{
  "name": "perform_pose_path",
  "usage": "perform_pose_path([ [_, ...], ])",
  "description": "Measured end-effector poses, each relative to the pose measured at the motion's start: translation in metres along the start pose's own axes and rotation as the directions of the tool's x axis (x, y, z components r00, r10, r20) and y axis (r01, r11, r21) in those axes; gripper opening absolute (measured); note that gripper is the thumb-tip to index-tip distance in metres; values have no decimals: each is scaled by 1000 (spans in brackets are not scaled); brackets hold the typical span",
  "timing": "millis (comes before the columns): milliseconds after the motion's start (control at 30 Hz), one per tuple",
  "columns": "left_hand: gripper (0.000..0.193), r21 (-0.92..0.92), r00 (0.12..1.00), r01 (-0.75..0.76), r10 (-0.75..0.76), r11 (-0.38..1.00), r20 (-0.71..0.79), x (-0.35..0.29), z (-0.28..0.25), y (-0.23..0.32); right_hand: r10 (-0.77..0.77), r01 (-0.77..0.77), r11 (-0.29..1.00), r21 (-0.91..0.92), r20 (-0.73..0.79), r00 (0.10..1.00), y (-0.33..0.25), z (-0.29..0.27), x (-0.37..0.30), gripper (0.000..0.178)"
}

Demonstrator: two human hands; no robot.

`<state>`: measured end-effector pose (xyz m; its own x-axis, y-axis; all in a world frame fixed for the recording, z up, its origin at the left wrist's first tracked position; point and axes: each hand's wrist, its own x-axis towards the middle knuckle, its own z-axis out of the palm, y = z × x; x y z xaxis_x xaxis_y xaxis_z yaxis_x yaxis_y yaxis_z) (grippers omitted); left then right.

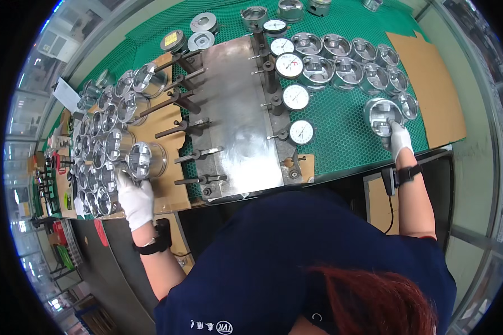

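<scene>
At the right, my right hand, in a white glove, grips a silver metal piston by its near side. Its open, hollow end faces up, and a finger reaches over the rim. My left hand, also gloved, is closed at the near edge of another piston at the front of the left group. Part of its grip is hidden. Between the hands lies a steel plate fixture with rods along its left side and several round dial gauges along its right.
Many pistons crowd together on cardboard at the left. Rows of pistons stand on the green mat at the right, beside a cardboard sheet. Several more parts, including a piston, sit at the far edge.
</scene>
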<state>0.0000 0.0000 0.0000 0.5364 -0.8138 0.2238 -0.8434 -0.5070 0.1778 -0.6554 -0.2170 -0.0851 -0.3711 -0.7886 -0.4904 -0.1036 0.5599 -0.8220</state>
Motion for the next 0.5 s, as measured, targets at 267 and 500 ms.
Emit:
perform_pose_path([
  [267,41,128,987,131,-142,983,81,0,22,-27,226,-227,949,220,28,974,17,-2,112,23],
  [500,33,-91,944,312,-297,946,144,-28,34,-72,-173,169,970,173,9,985,-15,25,-6,72],
])
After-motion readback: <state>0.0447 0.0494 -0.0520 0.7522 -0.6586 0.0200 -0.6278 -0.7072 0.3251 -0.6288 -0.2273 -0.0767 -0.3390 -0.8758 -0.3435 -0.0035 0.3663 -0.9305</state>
